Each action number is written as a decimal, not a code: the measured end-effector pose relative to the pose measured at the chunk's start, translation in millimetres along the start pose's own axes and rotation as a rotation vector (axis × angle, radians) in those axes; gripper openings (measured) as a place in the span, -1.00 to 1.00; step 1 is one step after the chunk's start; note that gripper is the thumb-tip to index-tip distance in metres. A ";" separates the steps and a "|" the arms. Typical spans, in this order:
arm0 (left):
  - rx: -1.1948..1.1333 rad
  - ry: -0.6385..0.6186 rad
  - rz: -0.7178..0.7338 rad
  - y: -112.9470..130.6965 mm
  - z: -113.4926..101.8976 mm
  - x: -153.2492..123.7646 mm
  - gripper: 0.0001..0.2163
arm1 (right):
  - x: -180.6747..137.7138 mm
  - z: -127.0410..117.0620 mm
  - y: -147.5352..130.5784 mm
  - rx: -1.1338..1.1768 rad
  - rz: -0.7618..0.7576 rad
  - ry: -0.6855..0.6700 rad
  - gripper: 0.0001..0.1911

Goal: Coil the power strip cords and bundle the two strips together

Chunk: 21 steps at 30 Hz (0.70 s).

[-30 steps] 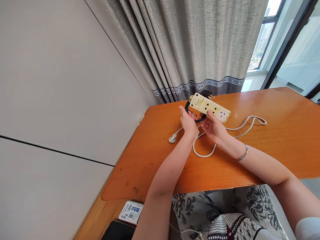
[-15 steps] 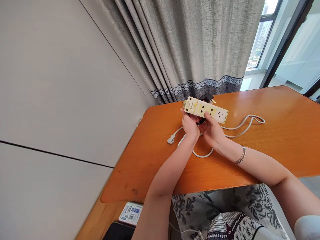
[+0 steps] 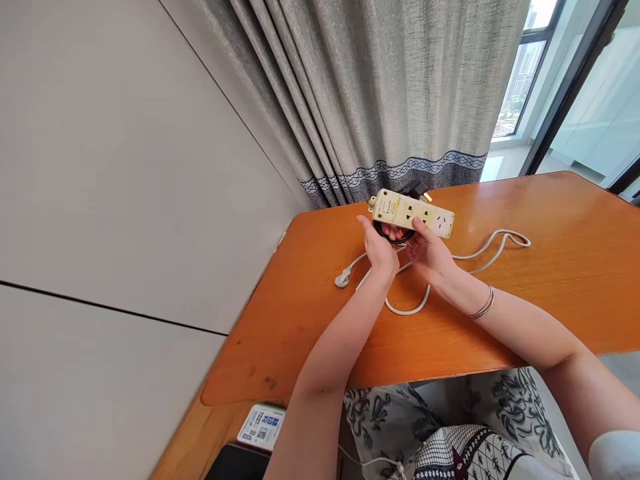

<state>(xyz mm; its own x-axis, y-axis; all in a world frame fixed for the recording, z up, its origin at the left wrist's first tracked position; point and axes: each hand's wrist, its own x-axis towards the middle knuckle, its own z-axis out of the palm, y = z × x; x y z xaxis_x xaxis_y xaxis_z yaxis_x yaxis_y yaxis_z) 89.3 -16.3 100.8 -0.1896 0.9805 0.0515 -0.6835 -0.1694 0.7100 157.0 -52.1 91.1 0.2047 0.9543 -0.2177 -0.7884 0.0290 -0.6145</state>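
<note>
A yellowed white power strip is held tilted above the table, its sockets facing me. My right hand grips its lower edge, thumb on the front beside the sockets. Under the strip, my left hand is turned palm up with its thumb stretched out, its fingers curled round a coiled black cord, partly hidden by the strip. A black plug with metal prongs shows behind the strip's upper edge. The white cord lies looped on the table, ending in a white plug left of my hands.
The orange-brown wooden table stands against a pale panelled wall. A grey curtain hangs behind it. A white labelled box and a black object lie by the lower left edge.
The power strip has risen slightly and shifted a little with my right hand. More of the black cord's loop now shows below it.
</note>
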 end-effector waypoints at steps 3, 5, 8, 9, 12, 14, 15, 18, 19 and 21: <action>0.074 -0.074 0.027 0.0 -4.3 4.4 -0.52 | 1.2 0.5 -2.4 0.004 -0.078 0.011 -0.58; 0.114 -0.095 0.077 -1.1 -7.4 6.8 -0.59 | 2.6 0.1 -3.9 -0.008 -0.125 0.017 -0.55; 0.168 -0.140 0.147 -3.6 -10.2 8.4 -0.53 | 5.4 -0.8 -6.7 -0.045 -0.176 0.006 -0.53; 0.190 -0.145 0.161 -4.4 -10.5 8.4 -0.51 | 6.4 -1.0 -7.7 -0.060 -0.181 -0.001 -0.52; 0.245 -0.116 0.189 -6.2 -9.8 8.0 -0.48 | 9.4 -1.4 -10.1 -0.077 -0.176 -0.014 -0.49; 0.289 -0.081 0.209 -6.7 -9.3 8.1 -0.48 | 11.2 -2.0 -10.1 -0.056 -0.159 -0.025 -0.49; 0.312 -0.064 0.221 -6.8 -9.2 8.4 -0.47 | 12.0 -2.6 -9.5 -0.045 -0.144 -0.038 -0.50; 0.348 -0.035 0.242 -6.8 -9.9 10.5 -0.47 | 14.0 -5.5 -6.7 -0.054 -0.132 -0.096 -0.54; 0.350 -0.035 0.240 -6.8 -10.2 11.3 -0.47 | 14.8 -6.7 -5.7 -0.071 -0.148 -0.107 -0.55; 0.356 -0.048 0.220 -6.7 -10.8 12.8 -0.48 | 16.4 -9.1 -4.4 -0.109 -0.197 -0.102 -0.56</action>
<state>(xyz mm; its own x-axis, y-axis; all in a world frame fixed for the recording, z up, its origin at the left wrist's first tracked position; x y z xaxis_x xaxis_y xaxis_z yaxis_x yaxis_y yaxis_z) 83.8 -3.7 89.1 -0.2651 0.9297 0.2556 -0.3426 -0.3387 0.8763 169.2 -39.3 83.4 0.2843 0.9587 -0.0112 -0.6709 0.1906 -0.7166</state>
